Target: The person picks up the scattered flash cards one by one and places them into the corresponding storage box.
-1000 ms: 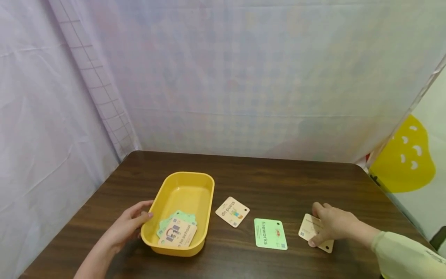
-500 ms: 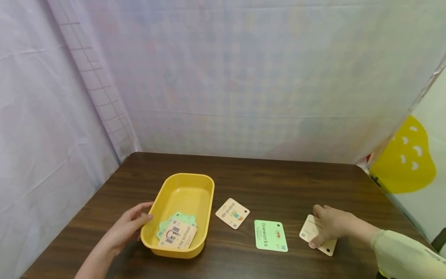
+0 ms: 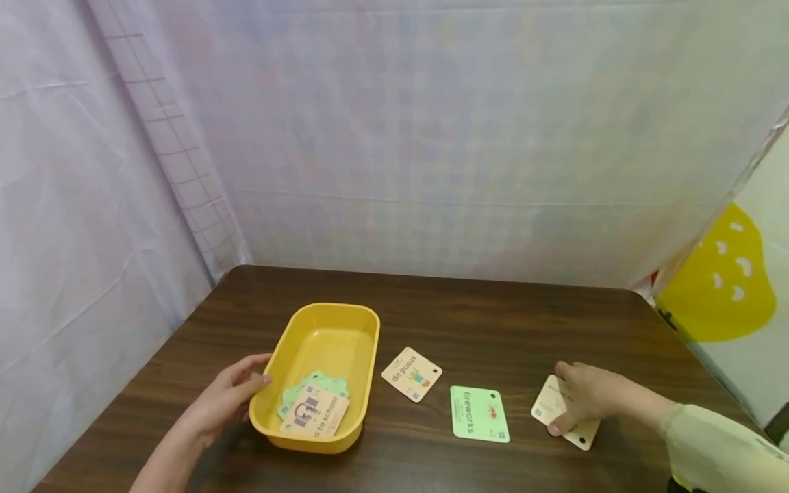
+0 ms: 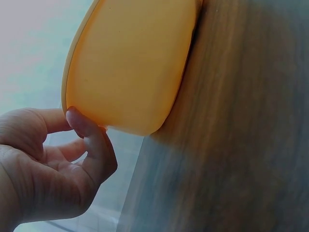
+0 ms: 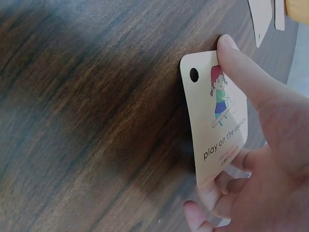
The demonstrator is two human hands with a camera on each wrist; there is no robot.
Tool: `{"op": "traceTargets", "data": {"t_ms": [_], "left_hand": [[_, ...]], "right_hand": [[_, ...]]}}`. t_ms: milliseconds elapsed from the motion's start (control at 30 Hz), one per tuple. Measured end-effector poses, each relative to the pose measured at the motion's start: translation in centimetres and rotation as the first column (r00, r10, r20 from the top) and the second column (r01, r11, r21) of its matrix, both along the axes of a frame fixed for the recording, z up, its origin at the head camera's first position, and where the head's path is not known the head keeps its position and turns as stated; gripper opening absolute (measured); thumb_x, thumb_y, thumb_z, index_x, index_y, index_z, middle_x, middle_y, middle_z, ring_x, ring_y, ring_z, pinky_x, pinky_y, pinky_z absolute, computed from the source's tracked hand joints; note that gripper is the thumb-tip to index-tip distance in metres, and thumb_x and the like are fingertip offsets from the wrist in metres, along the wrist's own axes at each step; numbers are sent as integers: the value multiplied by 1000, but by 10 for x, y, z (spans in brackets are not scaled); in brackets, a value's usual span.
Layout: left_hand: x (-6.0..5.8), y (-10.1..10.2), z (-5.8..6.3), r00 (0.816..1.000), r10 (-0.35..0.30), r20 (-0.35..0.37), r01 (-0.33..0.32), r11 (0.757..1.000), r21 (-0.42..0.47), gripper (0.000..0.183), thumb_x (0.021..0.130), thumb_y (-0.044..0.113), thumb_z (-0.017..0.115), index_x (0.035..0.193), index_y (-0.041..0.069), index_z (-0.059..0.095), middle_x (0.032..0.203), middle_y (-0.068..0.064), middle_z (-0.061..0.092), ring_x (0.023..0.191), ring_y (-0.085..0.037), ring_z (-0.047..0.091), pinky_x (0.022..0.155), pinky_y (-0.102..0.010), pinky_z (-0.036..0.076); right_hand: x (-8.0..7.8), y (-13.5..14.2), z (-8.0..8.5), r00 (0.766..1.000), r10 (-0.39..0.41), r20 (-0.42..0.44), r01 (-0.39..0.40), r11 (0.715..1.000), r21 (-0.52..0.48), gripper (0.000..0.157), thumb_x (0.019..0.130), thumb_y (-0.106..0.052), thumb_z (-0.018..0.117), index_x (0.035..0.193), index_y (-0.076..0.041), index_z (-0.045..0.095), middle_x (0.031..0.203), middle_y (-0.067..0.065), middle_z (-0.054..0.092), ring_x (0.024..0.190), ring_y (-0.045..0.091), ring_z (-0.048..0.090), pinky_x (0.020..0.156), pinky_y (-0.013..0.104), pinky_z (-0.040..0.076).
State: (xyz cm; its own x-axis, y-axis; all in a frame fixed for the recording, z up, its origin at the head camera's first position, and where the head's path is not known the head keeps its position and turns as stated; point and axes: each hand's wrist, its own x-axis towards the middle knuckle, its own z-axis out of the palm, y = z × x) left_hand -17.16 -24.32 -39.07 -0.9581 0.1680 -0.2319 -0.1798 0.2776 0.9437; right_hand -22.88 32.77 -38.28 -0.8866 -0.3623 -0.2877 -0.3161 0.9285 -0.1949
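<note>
My left hand [image 3: 231, 389] pinches the left rim of a yellow plastic tray [image 3: 333, 337], thumb over the edge and fingers outside. Inside the tray lie several flash cards, a cream one [image 3: 317, 412] with printed words on top of green ones. At the right, my right hand [image 3: 588, 396] grips a cream flash card [image 5: 215, 130] by opposite edges, thumb on one side and fingers on the other. In the right wrist view this card reads "play on the seesaw" and shows a drawn child and a punched hole. My palm and fingers hide part of it in the head view.
Between tray and right hand lie a cream "stand up" card [image 3: 411, 374] and a green "fireworks" card [image 3: 479, 413]. They rest flat on the dark wood-grain table [image 3: 468, 322]. A pale curtain [image 3: 431, 137] hangs behind the table's far edge.
The card in my right hand has shifted slightly to the right along with the fingers. My left hand stays at the tray's rim, and the other cards keep their places.
</note>
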Motion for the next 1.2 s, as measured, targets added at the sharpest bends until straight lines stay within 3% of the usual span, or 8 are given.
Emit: {"op": "traceTargets", "data": {"t_ms": [133, 233, 367, 600, 767, 900, 1033, 1200], "left_hand": [[0, -1, 0, 1000, -8, -1, 8, 1000, 1, 61, 102, 26, 51, 153, 0, 26, 96, -5, 63, 62, -8, 53, 55, -22, 45], [0, 0, 1, 1000, -7, -10, 6, 1000, -3, 60, 102, 25, 51, 152, 0, 27, 97, -6, 63, 63, -8, 54, 55, -22, 45], [-1, 2, 3, 1000, 12, -17, -12, 1000, -14, 59, 102, 24, 51, 152, 1, 29, 98, -7, 62, 64, -9, 54, 55, -23, 44], [-1, 2, 4, 1000, 20, -8, -21, 1000, -24, 59, 102, 24, 51, 152, 2, 29, 100, -8, 62, 65, -10, 55, 55, -23, 46], [-1, 1, 4, 1000, 7, -4, -7, 1000, -15, 61, 102, 25, 51, 152, 1, 28, 101, -8, 62, 67, -9, 56, 57, -23, 47], [-1, 1, 4, 1000, 5, -1, -5, 1000, -14, 61, 102, 24, 51, 152, 1, 27, 100, -8, 62, 68, -10, 57, 56, -23, 46], [-1, 0, 3, 1000, -7, -1, 7, 1000, -13, 61, 102, 24, 51, 153, 0, 26, 99, -7, 62, 67, -10, 56, 56, -23, 45], [-1, 0, 2, 1000, -12, -1, 12, 1000, -8, 62, 102, 24, 51, 153, 0, 25, 98, -6, 62, 64, -9, 54, 55, -23, 44]], "right_hand": [[-3, 1, 2, 1000, 17, 12, -16, 1000, -11, 86, 67, -49, 87, 119, 8, 50, 101, 15, 62, 84, 21, 54, 75, 39, 50], [-4, 2, 4, 1000, 10, 20, -10, 999, -31, 94, 67, -47, 88, 125, 16, 48, 112, 26, 63, 98, 32, 61, 87, 49, 52], [-5, 5, 9, 999, -8, 53, 12, 998, -65, 104, 70, -45, 87, 133, 24, 40, 129, 39, 54, 119, 48, 55, 99, 60, 44], [-8, 8, 17, 984, -45, 172, 69, 989, -134, 96, 81, -42, 79, 133, 26, 36, 126, 38, 54, 105, 37, 60, 92, 53, 49], [-10, 11, 19, 958, -29, 287, 110, 957, -269, 51, 88, -31, 69, 112, 13, 56, 98, 20, 64, 85, 28, 62, 72, 35, 53], [-10, 14, 15, 927, -13, 375, 167, 909, -382, 16, 84, -16, 62, 86, -3, 53, 71, 2, 54, 58, 7, 48, 48, 17, 36], [-12, 18, 12, 921, -8, 389, 176, 901, -397, 9, 79, -7, 57, 85, -6, 50, 64, -4, 43, 50, 3, 33, 45, 15, 25], [-14, 22, 10, 918, 44, 395, 138, 896, -422, 10, 77, -1, 57, 84, -5, 51, 66, -5, 43, 50, 0, 34, 46, 15, 26]]}}
